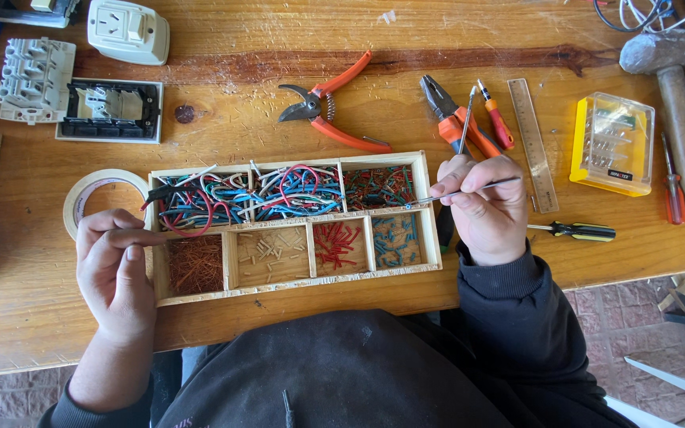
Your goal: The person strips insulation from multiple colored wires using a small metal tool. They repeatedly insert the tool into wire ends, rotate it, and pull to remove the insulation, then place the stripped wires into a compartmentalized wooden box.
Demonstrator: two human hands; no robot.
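While both hands work at its edges, the broad, knotty wooden workbench (pixel 295 59) carries everything else in view. Largest on it is the shallow pale-wood sorting tray (pixel 431 238) with seven compartments, lying straight in front of the person: the two upper left cells hold tangled red, blue, white and green wire offcuts (pixel 239 198), the upper right cell a mix of short red and green pieces, and the lower row, left to right, bare copper strands, beige sleeve bits, red sleeve bits and blue sleeve bits. The left hand (pixel 114 265) rests against the tray's left end, fingers curled together with the thumb pressed to the forefinger; whether anything small is pinched there cannot be told. The right hand (pixel 484 208) sits at the tray's right end, closed on thin steel tweezers (pixel 461 192) whose tip reaches over the tray's upper right corner. Far right lies a heavy grey-headed mallet with a wooden handle (pixel 675 95), and beside it a yellow plastic case of screwdriver bits (pixel 614 143). Above the tray lie orange-handled pruning snips (pixel 334 107) and orange-handled pliers (pixel 457 123), well apart from each other. A roll of cream masking tape (pixel 93 186) lies just beside the tray's upper left corner, near the left hand. A black-and-yellow screwdriver (pixel 576 231) lies just right of the right hand.
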